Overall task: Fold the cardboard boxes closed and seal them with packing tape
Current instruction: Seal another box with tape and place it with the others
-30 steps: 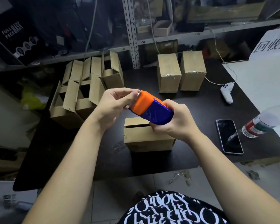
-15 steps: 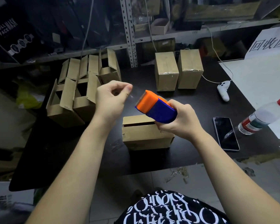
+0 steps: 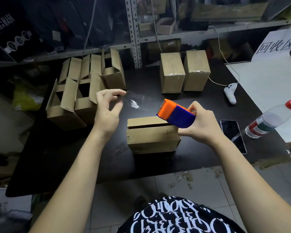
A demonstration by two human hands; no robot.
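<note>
**Tape stretched over the box**

The left hand (image 3: 107,113) pinches the free end of the clear tape (image 3: 136,103) at its fingertips. The tape spans from there to the orange-and-blue dispenser (image 3: 176,114). The right hand (image 3: 202,127) is clamped round the dispenser, just above the right end of the box (image 3: 151,137). The box lies near the middle of the black table (image 3: 60,157), flaps folded. Open boxes (image 3: 84,93) stand far left and sealed boxes (image 3: 172,73) far right. A phone (image 3: 233,133) and a bottle (image 3: 272,120) lie right.
</note>
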